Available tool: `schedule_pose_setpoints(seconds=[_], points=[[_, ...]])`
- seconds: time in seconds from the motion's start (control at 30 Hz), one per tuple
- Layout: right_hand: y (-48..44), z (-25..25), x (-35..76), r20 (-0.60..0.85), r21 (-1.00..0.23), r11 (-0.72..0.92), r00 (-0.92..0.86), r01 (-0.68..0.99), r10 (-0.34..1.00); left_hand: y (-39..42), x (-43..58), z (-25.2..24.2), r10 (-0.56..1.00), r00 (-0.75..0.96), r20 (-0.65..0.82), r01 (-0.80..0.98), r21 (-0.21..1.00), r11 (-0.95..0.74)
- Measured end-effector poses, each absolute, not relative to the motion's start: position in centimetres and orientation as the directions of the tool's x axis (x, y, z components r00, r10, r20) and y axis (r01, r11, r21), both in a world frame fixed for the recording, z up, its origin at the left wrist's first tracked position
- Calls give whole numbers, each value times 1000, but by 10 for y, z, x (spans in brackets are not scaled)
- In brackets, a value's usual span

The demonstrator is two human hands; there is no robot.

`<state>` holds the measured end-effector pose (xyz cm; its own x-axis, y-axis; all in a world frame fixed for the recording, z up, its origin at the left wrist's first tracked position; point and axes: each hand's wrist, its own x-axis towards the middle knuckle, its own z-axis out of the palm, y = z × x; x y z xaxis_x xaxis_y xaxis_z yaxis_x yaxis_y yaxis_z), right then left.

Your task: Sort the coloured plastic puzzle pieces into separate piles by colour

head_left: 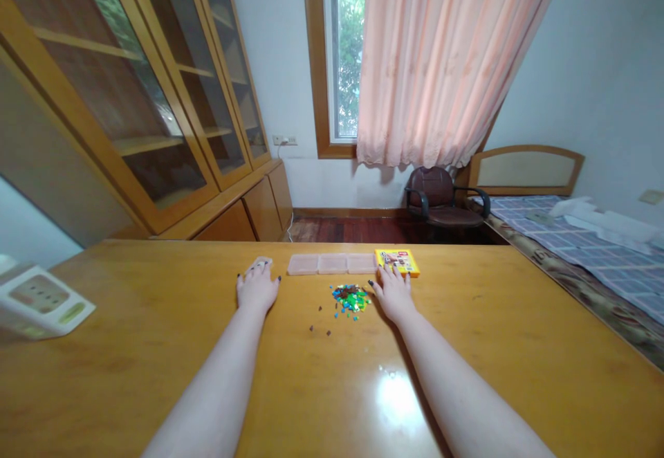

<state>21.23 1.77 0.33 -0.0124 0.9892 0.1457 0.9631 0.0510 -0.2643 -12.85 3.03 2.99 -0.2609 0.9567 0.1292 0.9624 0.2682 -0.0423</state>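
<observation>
My left hand (256, 288) lies on the table with its fingers spread, the fingertips over a small clear plastic piece (264, 261) that is partly hidden. My right hand (395, 295) also rests with fingers apart, its fingertips at the near edge of a yellow printed box (407, 261). Between the hands is a heap of tiny building bricks (351, 297) in brown, green, blue, yellow and white. A few loose brown bricks (328, 333) lie nearer to me. Behind the heap stand three clear plastic trays (333, 263) in a row, the rightmost one beside the yellow box.
The wooden table (155, 347) ends at a far edge just behind the trays. A white plastic container (46, 300) stands at the left. Beyond the table are a glass-door cabinet (207, 188), a brown armchair (440, 198) and a bed (560, 223).
</observation>
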Motion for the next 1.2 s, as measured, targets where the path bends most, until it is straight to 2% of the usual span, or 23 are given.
schedule_pose_setpoints(seconds=[0.17, 0.33, 0.43, 0.6, 0.77, 1.2], points=[[18, 4, 210, 150, -277, 51, -10, 960, 989, 31, -169, 21, 985, -108, 137, 992, -42, 115], [18, 4, 211, 144, -277, 42, -2, 960, 990, 32, -177, 20, 969, -106, 222, 984, -115, 134], [18, 3, 212, 141, -278, 40, 0, 960, 990, 35, -179, 20, 971, -82, 223, 983, -145, 117], [19, 2, 212, 127, -298, 45, -7, 954, 992, 36, -186, 20, 987, 89, 136, 993, -84, -78], [20, 1, 212, 123, -310, 50, -12, 950, 992, 36, -174, 16, 979, 179, 98, 984, -9, -179], [24, -3, 221, 209, -386, 52, 32, 921, 977, 56, -144, 5, 964, 235, 123, 964, 95, -247]])
